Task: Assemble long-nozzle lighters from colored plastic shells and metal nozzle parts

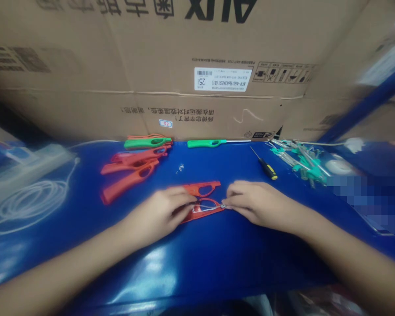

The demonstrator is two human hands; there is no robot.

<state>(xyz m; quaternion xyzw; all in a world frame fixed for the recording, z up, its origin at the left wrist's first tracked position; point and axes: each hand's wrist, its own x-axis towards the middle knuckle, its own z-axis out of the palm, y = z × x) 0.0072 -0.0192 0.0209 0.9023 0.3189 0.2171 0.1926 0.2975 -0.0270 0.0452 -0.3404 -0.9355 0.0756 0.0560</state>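
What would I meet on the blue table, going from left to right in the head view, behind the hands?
Coiled white cable → stack of red and green shells → green lighter → screwdriver → heap of teal parts. The left hand and right hand, gripping the red shell, overlap these.
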